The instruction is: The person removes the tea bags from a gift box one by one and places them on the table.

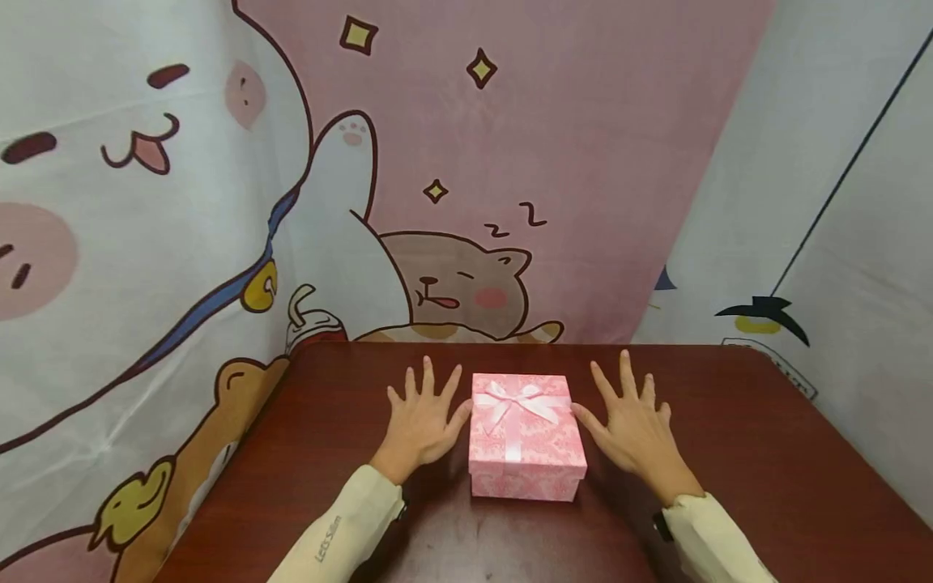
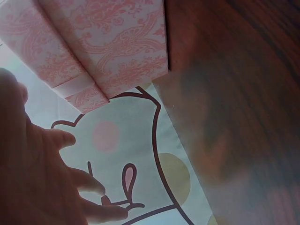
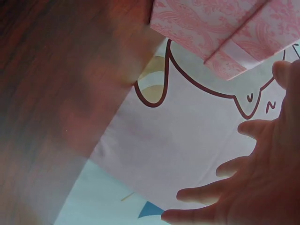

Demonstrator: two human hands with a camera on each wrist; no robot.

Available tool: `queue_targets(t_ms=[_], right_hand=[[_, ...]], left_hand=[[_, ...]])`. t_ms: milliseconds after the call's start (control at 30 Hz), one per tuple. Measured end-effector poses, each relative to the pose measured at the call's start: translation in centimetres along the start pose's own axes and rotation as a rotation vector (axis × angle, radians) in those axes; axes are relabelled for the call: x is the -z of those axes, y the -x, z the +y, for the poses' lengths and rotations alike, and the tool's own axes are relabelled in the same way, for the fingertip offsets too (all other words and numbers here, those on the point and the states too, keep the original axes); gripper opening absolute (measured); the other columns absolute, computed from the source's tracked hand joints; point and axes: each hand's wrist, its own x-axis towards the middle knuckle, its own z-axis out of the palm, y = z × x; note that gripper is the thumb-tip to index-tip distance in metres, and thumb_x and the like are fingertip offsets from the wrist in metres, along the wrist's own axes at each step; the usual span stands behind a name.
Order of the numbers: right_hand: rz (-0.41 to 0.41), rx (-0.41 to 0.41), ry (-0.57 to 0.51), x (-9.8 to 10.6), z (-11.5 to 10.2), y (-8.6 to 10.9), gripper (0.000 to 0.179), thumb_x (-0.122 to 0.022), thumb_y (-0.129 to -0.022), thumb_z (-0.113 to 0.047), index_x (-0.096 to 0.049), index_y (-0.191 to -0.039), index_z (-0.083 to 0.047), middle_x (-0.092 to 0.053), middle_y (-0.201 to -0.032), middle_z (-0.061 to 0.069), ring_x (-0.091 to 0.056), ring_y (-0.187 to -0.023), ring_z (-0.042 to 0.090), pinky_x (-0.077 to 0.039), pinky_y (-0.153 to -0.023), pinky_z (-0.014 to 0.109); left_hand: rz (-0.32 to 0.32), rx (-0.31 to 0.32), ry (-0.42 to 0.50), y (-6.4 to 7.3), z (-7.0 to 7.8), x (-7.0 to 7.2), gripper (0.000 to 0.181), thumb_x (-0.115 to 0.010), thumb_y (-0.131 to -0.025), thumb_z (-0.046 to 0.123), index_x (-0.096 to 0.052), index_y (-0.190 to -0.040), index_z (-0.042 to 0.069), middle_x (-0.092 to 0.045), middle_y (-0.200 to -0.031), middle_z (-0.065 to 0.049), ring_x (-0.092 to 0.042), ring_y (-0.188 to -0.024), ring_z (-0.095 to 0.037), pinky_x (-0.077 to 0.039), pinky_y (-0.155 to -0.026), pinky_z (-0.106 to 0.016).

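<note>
A pink patterned gift box (image 1: 526,441), its lid on, stands on the dark red-brown table between the two hands. A pale pink ribbon (image 1: 521,398) is tied in a bow on top of the lid. To the left of the box, the left hand (image 1: 421,423) is spread with straight fingers, its thumb tip right at the box's side. On the other side, the right hand (image 1: 636,427) is spread likewise, its thumb close to the lid's right edge. Both wrist views show the box's side (image 2: 126,42) beyond spread fingers, and neither hand holds anything.
The table (image 1: 328,453) reaches back to a cloth backdrop (image 1: 583,162) printed with cartoon animals. More of the cloth hangs along the left side (image 1: 146,243) and the right side. Pale sleeves (image 1: 342,522) cover both forearms, and dark wrist straps show at the cuffs.
</note>
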Motion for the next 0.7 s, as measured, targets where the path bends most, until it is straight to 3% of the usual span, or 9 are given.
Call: queue_targets(t_ms=[167,700], right_hand=[[-0.016,-0.006,0.000,-0.1,0.3,0.3,0.084,-0.041,-0.094,-0.068,-0.022,-0.159,-0.019,0.000,-0.163,0.026,-0.017,-0.133,0.069,-0.019,-0.092,0.084],[-0.007,0.006,-0.007,1.0,-0.3,0.3,0.078,-0.041,-0.096,-0.064,-0.027,-0.158,-0.018,-0.003,-0.163,0.023,-0.018,-0.134,0.067,-0.019,-0.094,0.082]], left_hand=[[-0.024,0.005,0.008,0.0,0.0,-0.2,0.069,-0.022,-0.099,0.065,-0.021,-0.159,0.031,-0.014,-0.161,-0.024,-0.020,-0.142,-0.054,-0.016,-0.103,-0.076],[-0.005,-0.010,0.001,0.2,0.1,0.5,0.069,-0.022,-0.099,0.065,-0.024,-0.158,0.030,-0.015,-0.162,-0.023,-0.021,-0.142,-0.052,-0.020,-0.104,-0.073]])
